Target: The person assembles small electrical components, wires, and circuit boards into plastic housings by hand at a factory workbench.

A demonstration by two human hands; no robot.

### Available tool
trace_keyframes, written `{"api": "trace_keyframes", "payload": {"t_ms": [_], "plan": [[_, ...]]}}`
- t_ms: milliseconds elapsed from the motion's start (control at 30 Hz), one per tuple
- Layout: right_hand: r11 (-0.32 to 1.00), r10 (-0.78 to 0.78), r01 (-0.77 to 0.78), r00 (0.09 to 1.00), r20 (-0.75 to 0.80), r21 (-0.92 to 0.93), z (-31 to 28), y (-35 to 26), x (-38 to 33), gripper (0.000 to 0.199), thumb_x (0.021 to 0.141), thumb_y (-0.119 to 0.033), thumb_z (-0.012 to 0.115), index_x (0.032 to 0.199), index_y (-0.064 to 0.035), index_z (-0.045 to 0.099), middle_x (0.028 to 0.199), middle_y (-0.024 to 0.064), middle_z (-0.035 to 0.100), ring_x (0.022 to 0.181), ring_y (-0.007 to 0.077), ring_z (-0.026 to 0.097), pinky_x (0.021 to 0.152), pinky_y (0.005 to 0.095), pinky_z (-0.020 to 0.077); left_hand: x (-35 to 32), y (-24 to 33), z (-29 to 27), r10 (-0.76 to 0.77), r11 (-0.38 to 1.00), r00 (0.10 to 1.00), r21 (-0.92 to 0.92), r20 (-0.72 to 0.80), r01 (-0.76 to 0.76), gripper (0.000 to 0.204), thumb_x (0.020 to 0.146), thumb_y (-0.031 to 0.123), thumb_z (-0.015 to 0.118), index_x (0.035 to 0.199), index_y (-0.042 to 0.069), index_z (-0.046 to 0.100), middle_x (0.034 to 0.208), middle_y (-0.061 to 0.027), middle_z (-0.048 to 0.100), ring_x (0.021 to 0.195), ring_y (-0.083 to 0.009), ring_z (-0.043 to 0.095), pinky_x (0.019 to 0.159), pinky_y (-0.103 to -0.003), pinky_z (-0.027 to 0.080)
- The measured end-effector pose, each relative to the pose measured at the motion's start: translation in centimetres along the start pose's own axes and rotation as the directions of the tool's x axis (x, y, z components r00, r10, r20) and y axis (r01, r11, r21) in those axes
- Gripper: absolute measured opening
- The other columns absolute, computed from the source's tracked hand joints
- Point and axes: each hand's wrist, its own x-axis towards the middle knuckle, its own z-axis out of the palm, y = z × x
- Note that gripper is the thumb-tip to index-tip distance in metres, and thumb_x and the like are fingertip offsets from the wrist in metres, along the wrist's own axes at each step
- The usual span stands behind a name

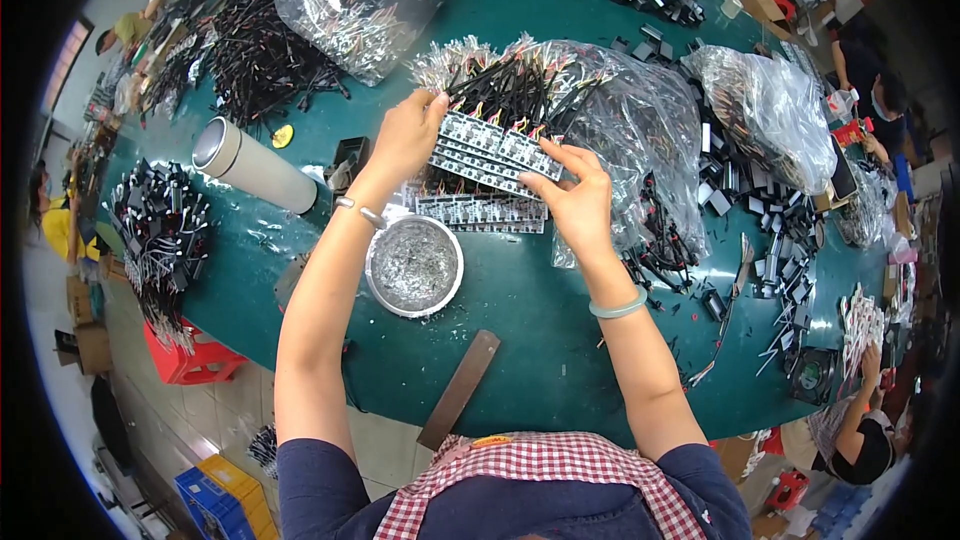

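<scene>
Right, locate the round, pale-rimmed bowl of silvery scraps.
In the head view, the bowl sits on the green table just left of centre, below the white rectangular circuit boards and above the flat brown bar.

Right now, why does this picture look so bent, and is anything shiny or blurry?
Head view: the fisheye lens bends the room toward a black rim; head view: glare streaks the crinkled clear plastic bag at upper left; head view: the white-and-black rectangular circuit boards between left hand and right hand look fairly sharp, while the person in yellow at far left looks softer.
</scene>
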Motion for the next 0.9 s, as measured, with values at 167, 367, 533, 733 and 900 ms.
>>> {"api": "trace_keyframes", "payload": {"t_ms": [167,367,533,733,900], "plan": [[0.992,0.033,-0.029,0.999,-0.029,0.121,-0.4,-0.7,0.2,0.050,0.064,-0.006,0.085,0.111,-0.0078,0.072,0.112,0.0089,0.061,0.066,0.0088,0.057,0.057,0.0238,0.0488,0.2,0.6,0.3,0.067,0.996,0.988,-0.041,-0.143,-0.073,0.032,0.096,0.027,0.055,0.094,-0.004,0.063,0.080,-0.0283,0.062,0.076,-0.0432,0.062,0.066,-0.044,0.046],[0.971,-0.090,0.113,0.989,-0.113,0.211,-1.3,-2.7,1.8,0.047,0.065,-0.004,0.084,0.110,-0.0071,0.073,0.109,0.0075,0.060,0.062,0.0064,0.048,0.055,0.0227,0.0431,1.1,3.1,-1.1,0.220,0.945,0.915,-0.160,-0.339,-0.286,0.030,0.096,0.024,0.057,0.089,-0.004,0.063,0.070,-0.0240,0.059,0.059,-0.0314,0.057,0.058,-0.038,0.044],[0.993,-0.083,0.094,0.985,-0.150,0.067,0.0,-2.1,2.1,0.048,0.064,-0.006,0.084,0.111,-0.0069,0.072,0.105,0.0048,0.060,0.066,0.0097,0.049,0.059,0.0254,0.0440,3.5,0.9,0.1,0.272,0.937,0.909,-0.129,-0.317,-0.325,0.030,0.098,0.026,0.055,0.094,-0.003,0.063,0.065,-0.0133,0.055,0.060,-0.0147,0.048,0.057,-0.033,0.041],[0.958,-0.276,0.255,0.945,-0.174,-0.132,2.4,0.9,0.9,0.045,0.069,-0.008,0.082,0.112,-0.0068,0.070,0.109,0.0099,0.059,0.086,0.0207,0.057,0.075,0.0318,0.0480,2.8,-2.7,2.4,0.261,0.960,0.927,-0.029,-0.271,-0.278,0.028,0.099,0.027,0.049,0.095,0.001,0.058,0.079,-0.0231,0.061,0.073,-0.0410,0.059,0.064,-0.045,0.045],[0.968,-0.232,0.216,0.963,-0.136,-0.126,2.7,0.7,0.8,0.035,0.083,-0.021,0.073,0.114,-0.0076,0.065,0.107,0.0128,0.057,0.102,0.0290,0.054,0.087,0.0375,0.0435,2.0,-2.6,2.5,0.260,0.944,0.939,0.266,-0.227,-0.198,0.027,0.101,0.026,0.043,0.093,0.003,0.054,0.081,-0.0236,0.062,0.077,-0.0457,0.059,0.065,-0.053,0.044]]}}
